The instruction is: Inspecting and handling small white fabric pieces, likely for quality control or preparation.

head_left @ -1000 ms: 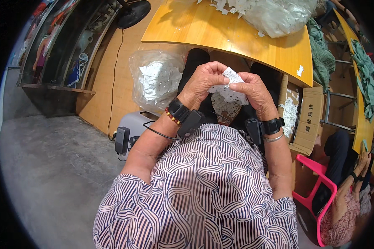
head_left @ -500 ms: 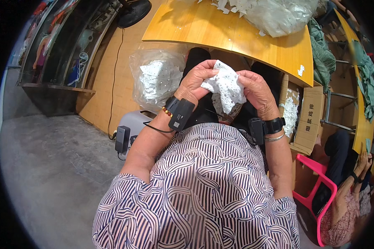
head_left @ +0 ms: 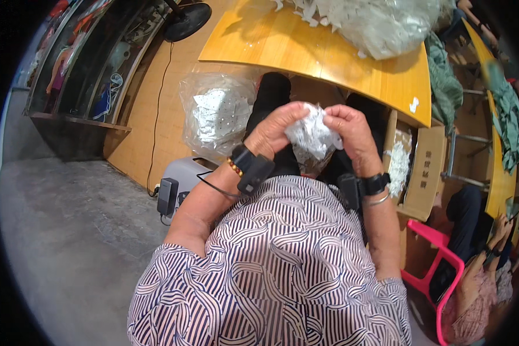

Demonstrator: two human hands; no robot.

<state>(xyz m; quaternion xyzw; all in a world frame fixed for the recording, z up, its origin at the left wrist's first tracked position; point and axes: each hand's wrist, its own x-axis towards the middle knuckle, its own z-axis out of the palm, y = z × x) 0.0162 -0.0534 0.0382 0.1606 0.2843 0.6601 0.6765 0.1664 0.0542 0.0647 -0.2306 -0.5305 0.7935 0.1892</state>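
Above my lap, my left hand (head_left: 274, 128) and my right hand (head_left: 354, 128) pinch the upper edge of a crumpled white sheet (head_left: 312, 136). It is thin and soft; cloth or paper, I cannot tell. Fingers and thumbs are closed on it from both sides, and its lower part hangs loose. Just below it, between my legs, a partly hidden clear plastic bag (head_left: 315, 166) shows. Left of my knee, another clear bag (head_left: 189, 124) holds a pile of white dotted sheets (head_left: 216, 115).
Ahead stands a yellow wooden table (head_left: 328, 60) bearing a big clear bag (head_left: 386, 32) and white scraps. At right are a cardboard box (head_left: 428, 173) of white bits, a pink stool (head_left: 424, 233) and another person's hand (head_left: 501, 228). A black round base (head_left: 188, 22) stands far left.
Both hands have come slightly lower and toward each other. The sheet, spread flatter with its dots showing before, is now bunched and crumpled between them.
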